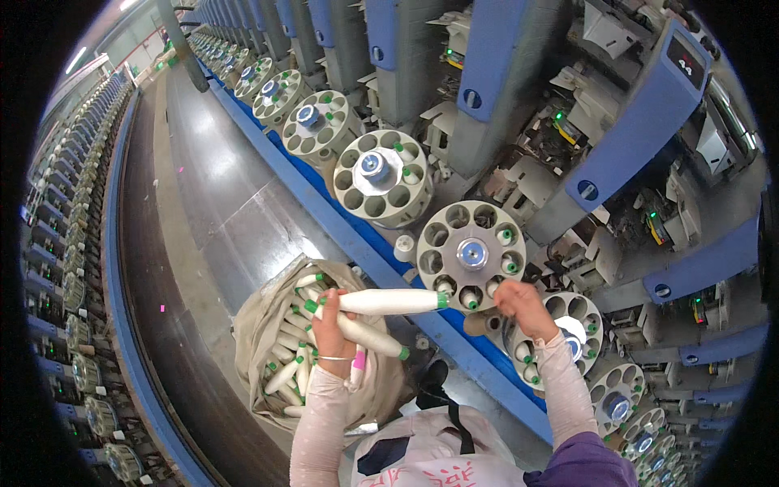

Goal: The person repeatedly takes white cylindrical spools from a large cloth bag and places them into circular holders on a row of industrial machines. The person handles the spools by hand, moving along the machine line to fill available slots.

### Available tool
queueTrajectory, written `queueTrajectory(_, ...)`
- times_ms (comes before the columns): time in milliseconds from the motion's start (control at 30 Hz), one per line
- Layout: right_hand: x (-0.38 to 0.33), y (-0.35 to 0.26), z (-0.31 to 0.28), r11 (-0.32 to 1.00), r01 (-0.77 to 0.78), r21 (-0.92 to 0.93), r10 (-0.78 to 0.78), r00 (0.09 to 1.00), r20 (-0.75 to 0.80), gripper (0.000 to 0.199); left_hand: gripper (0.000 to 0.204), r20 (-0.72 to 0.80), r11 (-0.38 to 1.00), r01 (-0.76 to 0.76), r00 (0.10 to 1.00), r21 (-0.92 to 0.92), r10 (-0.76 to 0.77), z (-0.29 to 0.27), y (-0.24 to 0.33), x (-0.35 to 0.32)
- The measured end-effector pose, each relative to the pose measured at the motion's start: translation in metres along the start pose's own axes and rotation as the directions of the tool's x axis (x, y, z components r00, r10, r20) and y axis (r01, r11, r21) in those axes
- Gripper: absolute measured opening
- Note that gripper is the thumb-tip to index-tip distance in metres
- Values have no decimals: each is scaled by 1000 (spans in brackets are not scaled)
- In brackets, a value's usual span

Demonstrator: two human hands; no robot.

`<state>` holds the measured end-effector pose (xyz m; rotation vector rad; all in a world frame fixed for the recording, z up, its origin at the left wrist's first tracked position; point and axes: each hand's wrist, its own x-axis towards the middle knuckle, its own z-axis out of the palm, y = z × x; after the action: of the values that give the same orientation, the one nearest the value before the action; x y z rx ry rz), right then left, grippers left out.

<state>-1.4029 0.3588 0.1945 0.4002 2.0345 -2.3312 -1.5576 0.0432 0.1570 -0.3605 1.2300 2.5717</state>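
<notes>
2 bobbins [381, 312] clutched in left hand [331, 333]; sack [268, 325] holds more; right hand [523, 307] grip unclear.

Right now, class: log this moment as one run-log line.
left hand: holds two white bobbins | right hand: at round bobbin magazine | cloth bag of bobbins below

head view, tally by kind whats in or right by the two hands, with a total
white yarn bobbins with green ends held in the left hand: 2
beige cloth bag of bobbins under that hand: 1
grey round pocketed discs flanking the right hand: 2
total: 5
</notes>
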Motion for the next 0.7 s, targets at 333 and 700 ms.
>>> queueTrajectory(333, 42, 6, 9, 958, 128, 255, -59, 963, -261, 21, 16, -67, 1000, -7, 998, 24, 8, 23, -39, -2)
queueTrajectory(700, 67, 16, 19, 691, 37, 722, 20, 997, -70, 23, 12, 199, 761, -414, 910, 499, 364, 45, -53, 37)
